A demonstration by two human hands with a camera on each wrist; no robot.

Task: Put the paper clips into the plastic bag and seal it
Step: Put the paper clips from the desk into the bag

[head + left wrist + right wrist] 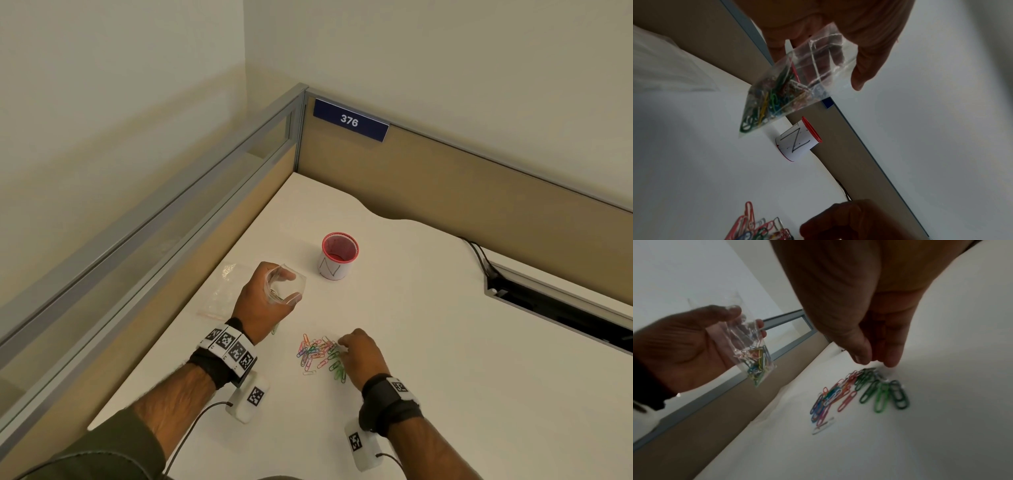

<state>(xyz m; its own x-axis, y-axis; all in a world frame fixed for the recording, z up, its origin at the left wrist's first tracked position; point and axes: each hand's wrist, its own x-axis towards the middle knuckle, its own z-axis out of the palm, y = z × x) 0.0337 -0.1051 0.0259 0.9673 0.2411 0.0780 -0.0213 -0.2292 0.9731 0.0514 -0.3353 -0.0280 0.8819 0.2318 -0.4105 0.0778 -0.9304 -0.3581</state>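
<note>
My left hand [277, 291] holds a small clear plastic bag [287, 286] up above the white desk [445, 342], thumb and fingers curled round its mouth. In the left wrist view the bag [787, 91] hangs with several coloured paper clips in its lower corner. A loose pile of coloured paper clips [320, 354] lies on the desk near me. My right hand [344, 347] hovers at the pile's right edge. In the right wrist view its fingertips [892, 361] point down just above the green clips [879, 394], with nothing between them.
A red cup [339, 255] wrapped in white paper marked "N" stands behind the pile. Spare flat clear bags [222, 291] lie left of my left hand. Beige partition walls [445, 178] close off the desk at the back and left. A cable slot [548, 308] opens at the right.
</note>
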